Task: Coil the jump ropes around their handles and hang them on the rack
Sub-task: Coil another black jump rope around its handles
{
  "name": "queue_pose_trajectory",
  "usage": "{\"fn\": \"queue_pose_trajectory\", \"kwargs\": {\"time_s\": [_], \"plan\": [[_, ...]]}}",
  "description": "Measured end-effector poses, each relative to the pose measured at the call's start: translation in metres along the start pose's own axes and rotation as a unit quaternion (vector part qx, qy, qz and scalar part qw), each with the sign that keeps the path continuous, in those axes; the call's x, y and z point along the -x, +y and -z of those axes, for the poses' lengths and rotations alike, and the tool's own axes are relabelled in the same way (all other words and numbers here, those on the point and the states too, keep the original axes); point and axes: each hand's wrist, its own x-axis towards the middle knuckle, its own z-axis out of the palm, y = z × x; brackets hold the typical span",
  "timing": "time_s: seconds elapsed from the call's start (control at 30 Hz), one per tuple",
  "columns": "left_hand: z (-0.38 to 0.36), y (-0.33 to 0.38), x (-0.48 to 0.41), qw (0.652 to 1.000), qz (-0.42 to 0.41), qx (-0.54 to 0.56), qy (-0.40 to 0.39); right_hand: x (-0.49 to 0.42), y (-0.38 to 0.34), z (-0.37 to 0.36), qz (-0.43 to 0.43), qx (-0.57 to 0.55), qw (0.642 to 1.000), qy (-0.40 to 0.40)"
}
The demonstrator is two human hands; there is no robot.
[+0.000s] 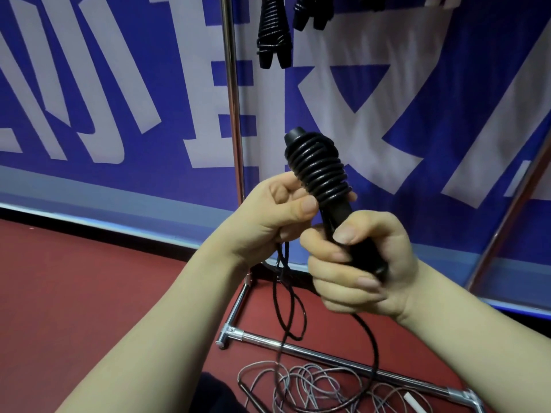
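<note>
Gripping handles (340,208) at lower end: right hand (366,263); left hand (268,213), touching coiled rope (316,165), pinches loose strands (280,260).

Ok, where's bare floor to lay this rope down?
Bare red floor lies left of the rack's base bar, below the banner. Crowded: the grey rope tangle beside the lower rail, where the black rope's slack hangs.

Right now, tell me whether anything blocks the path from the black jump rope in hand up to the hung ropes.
Nothing visible does: open space lies between the black jump rope and the hung ropes. The rack's upright stands left of it.
</note>
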Motion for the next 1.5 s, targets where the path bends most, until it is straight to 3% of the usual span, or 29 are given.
{"fn": "queue_pose_trajectory", "kwargs": {"time_s": [0.03,0.1,0.17,0.3,0.77,1.03,1.2,1.5], "plan": [[0.001,-0.001,0.0,1.0,0.01,0.001,0.027,-0.008,-0.006,0.003,-0.011,0.021,1.0,0.015],[0.004,-0.003,-0.002,0.997,0.021,0.007,0.069,-0.007,-0.013,-0.003,-0.016,0.124,0.982,0.143],[0.006,-0.005,-0.003,0.99,0.013,0.019,0.136,-0.006,-0.015,0.002,0.007,0.241,0.93,0.276],[0.007,-0.003,-0.005,0.971,0.028,-0.016,0.237,0.0,-0.022,0.009,0.064,0.319,0.868,0.375],[-0.015,0.007,-0.005,0.939,0.042,-0.078,0.332,0.0,-0.015,0.016,0.027,0.557,0.712,0.427],[-0.026,0.001,-0.009,0.912,0.037,-0.118,0.392,-0.003,-0.009,0.022,-0.001,0.661,0.603,0.447],[-0.031,-0.004,-0.01,0.886,0.054,-0.137,0.44,-0.011,-0.007,0.025,0.035,0.565,0.669,0.481],[-0.026,-0.002,-0.007,0.885,0.083,-0.173,0.425,-0.004,-0.012,0.021,0.006,0.631,0.655,0.417]]}}
